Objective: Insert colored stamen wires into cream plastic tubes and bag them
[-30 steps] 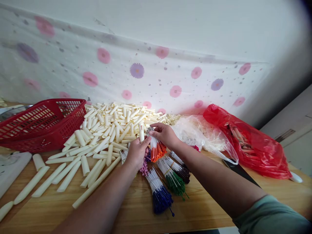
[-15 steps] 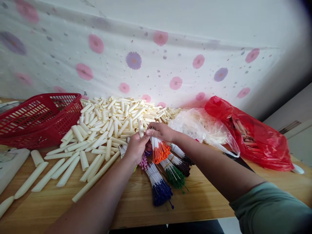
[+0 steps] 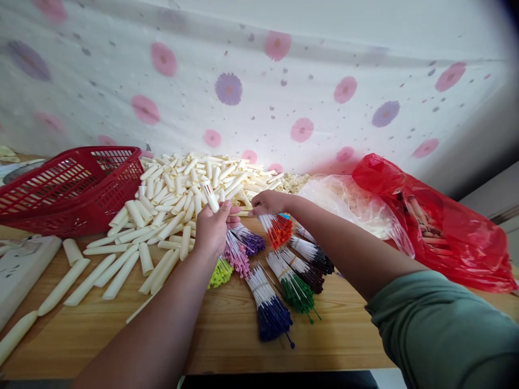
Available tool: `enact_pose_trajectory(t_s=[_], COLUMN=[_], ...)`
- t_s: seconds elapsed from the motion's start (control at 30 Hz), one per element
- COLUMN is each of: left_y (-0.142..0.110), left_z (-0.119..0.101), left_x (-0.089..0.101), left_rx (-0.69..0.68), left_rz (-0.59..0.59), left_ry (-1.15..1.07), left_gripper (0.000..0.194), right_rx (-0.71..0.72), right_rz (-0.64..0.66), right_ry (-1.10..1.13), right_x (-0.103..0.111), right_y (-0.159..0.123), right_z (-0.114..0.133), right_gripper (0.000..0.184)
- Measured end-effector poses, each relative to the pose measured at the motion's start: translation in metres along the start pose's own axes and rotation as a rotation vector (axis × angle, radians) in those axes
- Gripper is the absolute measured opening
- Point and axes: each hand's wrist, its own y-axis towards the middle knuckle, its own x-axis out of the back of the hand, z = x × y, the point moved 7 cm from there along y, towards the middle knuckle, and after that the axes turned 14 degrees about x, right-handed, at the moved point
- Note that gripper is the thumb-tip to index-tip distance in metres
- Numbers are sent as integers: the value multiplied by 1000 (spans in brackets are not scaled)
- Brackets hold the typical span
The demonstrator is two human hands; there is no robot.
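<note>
The pale wall [image 3: 365, 21] is being covered along its lower part by a thin, whitish sheet [image 3: 186, 92], its upper edge being sloped down toward the right. The sheet is being patterned by pink flowers [image 3: 163, 58], purple flowers [image 3: 229, 89] and small grey spots. Below, the foreground is being crossed by a wooden table [image 3: 332, 346] with visible grain. At the far right, a pale, flat-faced panel [image 3: 503, 189] is being cut off by the frame edge, beside dark shadow. The wall is being lit softly, greyer shade being gathered rightward.
</note>
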Motion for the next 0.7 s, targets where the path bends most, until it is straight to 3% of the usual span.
enact_pose_trajectory(t_s=[0.17, 0.27, 0.43, 0.5, 0.6, 0.7], left_y=[7, 7, 5, 4, 5, 7], left_z=[-3, -3, -5, -5, -3, -2], left_x=[13, 16, 16, 15, 14, 14], left_rx=[-58, -64, -110, -112, -99, -85], left_rz=[-104, -126, -129, -123, -112, -103], left_ry=[-29, -40, -51, -42, -29, -26], left_gripper=[30, 27, 26, 26, 26, 26], right_rx=[-69, -99, -114, -136, -182, -203], right_rz=[144, 84, 41, 24, -42, -139], right_ry=[-141, -213, -224, -206, -165, -105], right_x=[-23, -25, -41, -49, -49, -34], right_y=[24, 24, 21, 23, 26, 17], right_z=[-9, 2, 34, 42, 43, 34], right_gripper=[43, 49, 37, 46, 58, 62])
